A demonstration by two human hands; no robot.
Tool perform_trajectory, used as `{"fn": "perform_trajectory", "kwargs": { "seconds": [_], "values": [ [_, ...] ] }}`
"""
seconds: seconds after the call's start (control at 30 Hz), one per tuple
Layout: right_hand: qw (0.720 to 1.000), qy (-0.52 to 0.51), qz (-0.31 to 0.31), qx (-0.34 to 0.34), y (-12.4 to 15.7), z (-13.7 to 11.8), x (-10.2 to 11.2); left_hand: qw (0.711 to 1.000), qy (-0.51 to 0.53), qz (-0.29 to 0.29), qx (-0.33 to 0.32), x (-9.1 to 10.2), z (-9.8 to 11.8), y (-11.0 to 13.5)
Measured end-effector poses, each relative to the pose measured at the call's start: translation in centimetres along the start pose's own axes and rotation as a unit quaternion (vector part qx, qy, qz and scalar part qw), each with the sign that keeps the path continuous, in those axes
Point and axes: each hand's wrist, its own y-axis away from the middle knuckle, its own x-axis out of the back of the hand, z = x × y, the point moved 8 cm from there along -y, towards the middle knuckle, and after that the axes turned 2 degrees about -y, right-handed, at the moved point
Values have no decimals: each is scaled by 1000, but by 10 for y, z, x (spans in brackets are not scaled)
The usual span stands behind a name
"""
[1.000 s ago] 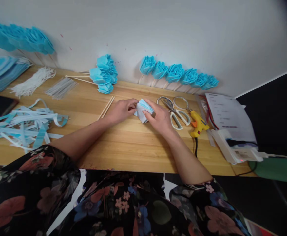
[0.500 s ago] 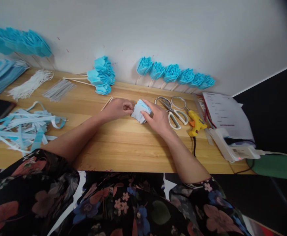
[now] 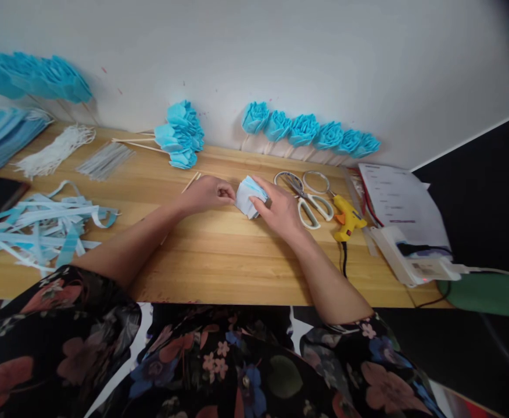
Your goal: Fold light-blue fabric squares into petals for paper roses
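Both the left hand (image 3: 206, 194) and right hand (image 3: 280, 212) pinch a folded blue-white piece (image 3: 246, 201); printed sheet (image 3: 400, 203) unreadable

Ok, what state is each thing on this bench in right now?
folded blue piece: creased, held between both hands
left hand: pinching its left edge
right hand: gripping its right side
scissors: lying flat, untouched
glue gun: on its side, cord attached
power strip: red light on
blue flowers: leaning on the wall
cut strips: loose tangled pile
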Motion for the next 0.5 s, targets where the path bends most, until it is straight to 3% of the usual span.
{"fn": "perform_trajectory", "kwargs": {
  "seconds": [0.3, 0.5],
  "values": [
    [1000, -4, 5, 7, 0, 0, -1, 999, 4, 26, 22, -1, -3, 1],
    [1000, 0, 4, 3, 0, 1, -1, 999, 8, 51, -11, -3, 1, 0]
  ]
}}
